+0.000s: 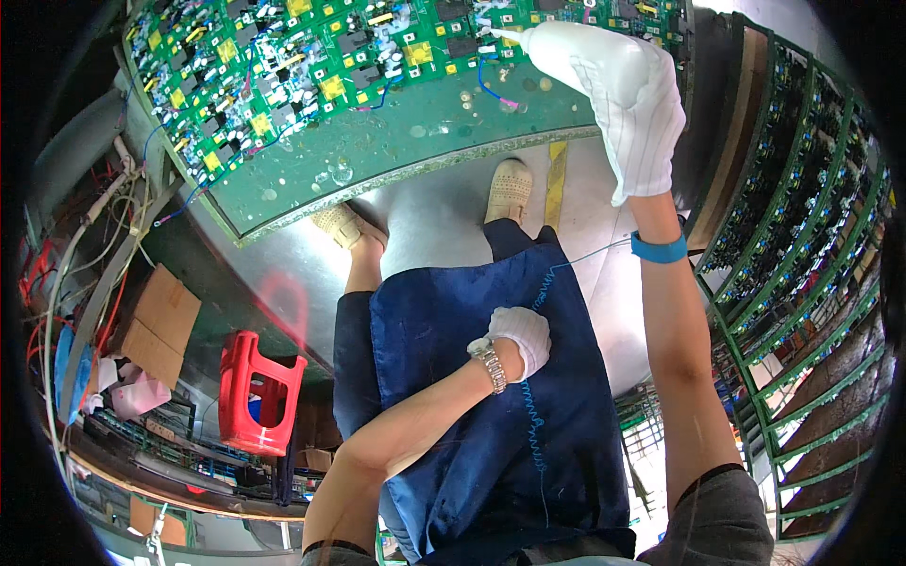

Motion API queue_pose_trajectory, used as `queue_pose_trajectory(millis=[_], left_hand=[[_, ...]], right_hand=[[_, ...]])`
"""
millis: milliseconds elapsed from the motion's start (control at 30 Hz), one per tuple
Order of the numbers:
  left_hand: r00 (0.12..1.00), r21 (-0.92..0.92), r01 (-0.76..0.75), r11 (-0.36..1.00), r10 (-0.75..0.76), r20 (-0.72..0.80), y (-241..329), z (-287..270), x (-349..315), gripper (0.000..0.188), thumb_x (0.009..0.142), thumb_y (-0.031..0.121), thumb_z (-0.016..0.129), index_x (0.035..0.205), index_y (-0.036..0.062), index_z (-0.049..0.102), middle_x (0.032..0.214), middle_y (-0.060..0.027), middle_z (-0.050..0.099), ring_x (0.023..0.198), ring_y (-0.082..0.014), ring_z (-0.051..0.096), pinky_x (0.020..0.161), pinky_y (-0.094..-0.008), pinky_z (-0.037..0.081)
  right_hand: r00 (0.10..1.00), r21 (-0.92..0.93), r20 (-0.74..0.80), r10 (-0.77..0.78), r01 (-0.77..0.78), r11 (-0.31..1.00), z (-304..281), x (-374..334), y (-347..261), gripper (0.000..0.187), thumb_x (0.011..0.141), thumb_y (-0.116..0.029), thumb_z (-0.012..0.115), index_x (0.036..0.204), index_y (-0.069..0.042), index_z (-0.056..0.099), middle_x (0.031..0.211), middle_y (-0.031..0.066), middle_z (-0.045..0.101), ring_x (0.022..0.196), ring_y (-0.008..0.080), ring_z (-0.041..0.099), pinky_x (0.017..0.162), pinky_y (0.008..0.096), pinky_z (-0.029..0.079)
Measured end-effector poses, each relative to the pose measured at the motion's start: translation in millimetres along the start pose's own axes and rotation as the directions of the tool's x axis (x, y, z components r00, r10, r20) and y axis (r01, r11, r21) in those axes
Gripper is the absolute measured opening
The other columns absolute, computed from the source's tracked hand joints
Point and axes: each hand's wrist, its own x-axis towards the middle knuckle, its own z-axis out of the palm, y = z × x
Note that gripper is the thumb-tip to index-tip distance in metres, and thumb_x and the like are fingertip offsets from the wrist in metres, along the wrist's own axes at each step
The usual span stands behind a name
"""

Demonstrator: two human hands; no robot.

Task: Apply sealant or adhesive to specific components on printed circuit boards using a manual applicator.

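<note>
My right hand (pixel 644 132), in a white striped glove, is closed round a white squeeze bottle (pixel 552 49). The bottle lies tilted on its side, its thin nozzle pointing left over green circuit boards (pixel 363 57) on the table. A blue wristband (pixel 659 249) circles my right wrist, and a coiled blue cord (pixel 534 420) runs from it down across my lap. My left hand (pixel 521 338), gloved in white with a metal watch (pixel 491 366) at the wrist, is closed over that cord on the dark blue apron (pixel 434 321). Whatever its fingers may hold is hidden.
The green table (pixel 396 151) has a raised front edge. Blue wires (pixel 486 80) with pink ends hang from the boards. At right stands a green rack (pixel 793 217) loaded with boards. A red stool (pixel 247 415) and a cardboard box (pixel 160 325) are at left.
</note>
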Motion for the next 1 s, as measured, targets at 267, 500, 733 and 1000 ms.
queue_pose_trajectory(millis=[267, 500, 733, 1000], left_hand=[[1.0, -0.017, 0.013, 1.0, -0.012, 0.023, 2, -3, 3, 0.031, 0.092, 0.026, 0.048, 0.087, 0.0066, 0.071, 0.087, -0.0131, 0.071, 0.083, -0.0306, 0.069, 0.071, -0.0436, 0.053], [1.0, -0.027, 0.022, 0.999, -0.023, -0.008, 0, -3, 0, 0.03, 0.091, 0.026, 0.048, 0.086, 0.0067, 0.071, 0.085, -0.0129, 0.071, 0.082, -0.0306, 0.069, 0.069, -0.0437, 0.054], [1.0, 0.004, -0.009, 1.0, 0.009, -0.028, 2, 3, 6, 0.03, 0.091, 0.027, 0.048, 0.084, 0.008, 0.071, 0.083, -0.0119, 0.071, 0.08, -0.0295, 0.069, 0.066, -0.0435, 0.054], [0.997, -0.001, -0.024, 1.0, 0.024, -0.068, -2, 17, 16, 0.032, 0.092, 0.026, 0.046, 0.08, 0.0074, 0.07, 0.081, -0.0117, 0.07, 0.078, -0.0293, 0.069, 0.064, -0.0436, 0.053]], right_hand=[[0.994, -0.079, 0.03, -0.11, 0.112, 0.991, 6, -5, 5, 0.048, 0.076, -0.014, 0.078, 0.118, -0.006, 0.056, 0.096, 0.0141, 0.069, 0.085, 0.0311, 0.069, 0.072, 0.0356, 0.058], [0.997, -0.047, 0.075, -0.002, 0.006, 0.999, 12, -2, 3, 0.046, 0.075, -0.024, 0.08, 0.113, -0.008, 0.058, 0.099, 0.0128, 0.067, 0.089, 0.0317, 0.067, 0.077, 0.0361, 0.054], [0.992, -0.078, -0.001, 0.13, -0.129, 0.989, 2, -6, 16, 0.047, 0.079, -0.035, 0.077, 0.109, -0.004, 0.057, 0.098, 0.0147, 0.067, 0.087, 0.0314, 0.067, 0.077, 0.0376, 0.054], [0.914, 0.17, -0.048, 0.403, -0.39, 0.905, 14, -28, 41, 0.052, 0.083, -0.039, 0.074, 0.112, 0.001, 0.055, 0.103, 0.0166, 0.065, 0.09, 0.0274, 0.066, 0.082, 0.0379, 0.053]])
